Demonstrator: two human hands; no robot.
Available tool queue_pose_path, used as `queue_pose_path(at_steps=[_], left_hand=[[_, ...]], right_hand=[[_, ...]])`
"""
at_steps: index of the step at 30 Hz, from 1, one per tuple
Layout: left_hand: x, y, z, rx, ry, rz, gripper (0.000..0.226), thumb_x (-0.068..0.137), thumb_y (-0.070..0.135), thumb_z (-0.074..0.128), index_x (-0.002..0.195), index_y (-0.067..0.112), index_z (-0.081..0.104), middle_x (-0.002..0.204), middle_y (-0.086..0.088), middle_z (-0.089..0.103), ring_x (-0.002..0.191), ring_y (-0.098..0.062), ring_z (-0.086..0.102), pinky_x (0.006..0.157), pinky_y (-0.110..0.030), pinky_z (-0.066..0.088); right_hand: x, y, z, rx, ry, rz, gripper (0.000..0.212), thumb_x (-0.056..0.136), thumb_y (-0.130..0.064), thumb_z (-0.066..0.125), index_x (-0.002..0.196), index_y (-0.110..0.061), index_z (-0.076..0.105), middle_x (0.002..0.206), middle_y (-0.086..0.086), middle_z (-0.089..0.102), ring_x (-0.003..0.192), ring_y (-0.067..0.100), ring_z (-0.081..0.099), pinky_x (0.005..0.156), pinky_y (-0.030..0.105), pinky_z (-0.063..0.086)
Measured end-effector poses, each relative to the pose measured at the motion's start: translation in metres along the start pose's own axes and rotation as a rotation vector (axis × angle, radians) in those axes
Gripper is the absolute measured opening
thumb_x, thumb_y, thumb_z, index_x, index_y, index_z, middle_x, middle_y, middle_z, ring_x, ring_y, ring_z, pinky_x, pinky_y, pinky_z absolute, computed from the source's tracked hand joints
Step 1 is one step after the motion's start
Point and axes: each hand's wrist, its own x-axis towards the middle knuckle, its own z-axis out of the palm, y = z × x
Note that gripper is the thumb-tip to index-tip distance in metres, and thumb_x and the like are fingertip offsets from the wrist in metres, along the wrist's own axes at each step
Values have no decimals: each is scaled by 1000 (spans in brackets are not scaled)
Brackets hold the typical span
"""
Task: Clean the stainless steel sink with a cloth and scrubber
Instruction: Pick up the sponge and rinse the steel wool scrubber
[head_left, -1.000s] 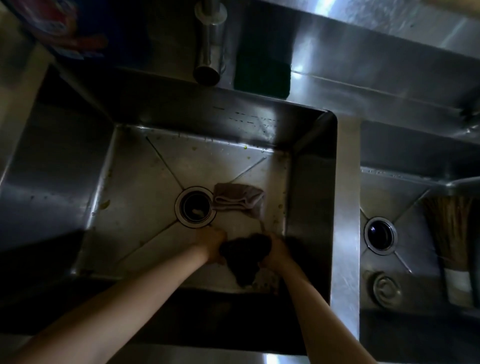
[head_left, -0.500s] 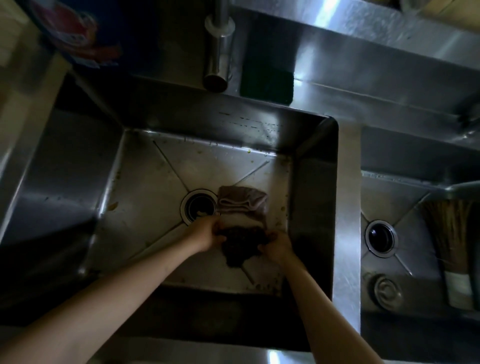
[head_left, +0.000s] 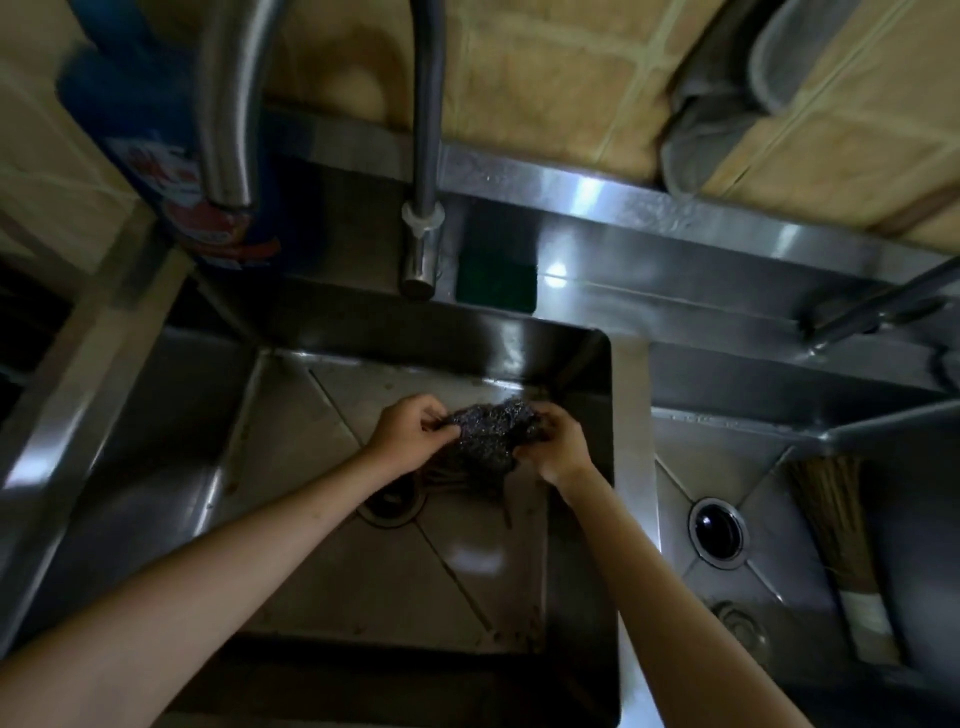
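Both my hands hold a dark wire scrubber (head_left: 491, 434) above the left basin of the stainless steel sink (head_left: 291, 447). My left hand (head_left: 410, 434) pinches its left edge and my right hand (head_left: 558, 444) grips its right edge, stretching it between them. A brownish cloth (head_left: 452, 480) lies on the basin floor just under the scrubber, mostly hidden by it and by my hands. The drain (head_left: 389, 506) is partly covered by my left forearm.
Two taps (head_left: 423, 249) hang over the back rim, with a green sponge (head_left: 496, 286) beside them. A blue detergent bag (head_left: 171, 171) stands at the back left. The right basin holds a drain (head_left: 719, 530), a brush (head_left: 836, 525) and a strainer plug (head_left: 737, 623).
My hands have lifted the scrubber off the basin floor and moved it toward the back wall, above the cloth. My head has tilted up, showing the tiled wall and taps.
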Motion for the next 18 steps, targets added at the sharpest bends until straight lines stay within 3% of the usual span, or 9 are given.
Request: queue_pose_path(at_steps=[2, 5, 7, 10, 14, 18], left_hand=[[5, 16, -4, -44, 21, 2, 20, 80, 18, 72, 95, 7, 63, 89, -1, 62, 86, -11, 58, 64, -13, 38], [16, 40, -7, -113, 43, 27, 15, 80, 17, 72, 89, 11, 61, 86, -2, 63, 89, -18, 62, 73, -19, 41], [22, 58, -9, -150, 37, 42, 18, 81, 17, 72, 93, 9, 62, 92, -6, 65, 92, -19, 63, 76, -23, 44], [33, 85, -8, -167, 26, 77, 21, 82, 17, 71, 97, 6, 61, 96, -9, 65, 91, -19, 62, 76, -24, 44], [47, 114, 3, -157, 37, 88, 24, 82, 19, 70, 99, 4, 61, 96, -9, 66, 88, -19, 62, 76, -25, 47], [63, 135, 18, -141, 34, 99, 26, 82, 22, 71, 100, 5, 62, 98, -9, 66, 89, -16, 62, 74, -22, 46]], right_hand=[[5, -15, -13, 11, 11, -34, 60, 60, 10, 75, 114, -11, 60, 111, 10, 66, 106, 26, 61, 96, 44, 49], [8, -41, -36, 61, 27, -67, 66, 63, 17, 71, 124, -5, 53, 118, 16, 60, 110, 32, 58, 88, 36, 51], [13, -55, -52, 131, 50, -67, 70, 64, 18, 71, 126, -5, 48, 117, 17, 55, 109, 36, 56, 85, 43, 52], [25, -70, -75, 100, 134, -72, 63, 59, 7, 80, 108, -20, 50, 108, 11, 58, 99, 32, 60, 83, 48, 54], [39, -86, -100, 193, 207, -24, 48, 65, 16, 71, 97, -9, 48, 100, 15, 57, 84, 25, 57, 61, 31, 52], [59, -90, -124, 154, 228, -27, 44, 66, 16, 71, 107, 2, 59, 105, 17, 62, 84, 21, 57, 49, 14, 48]])
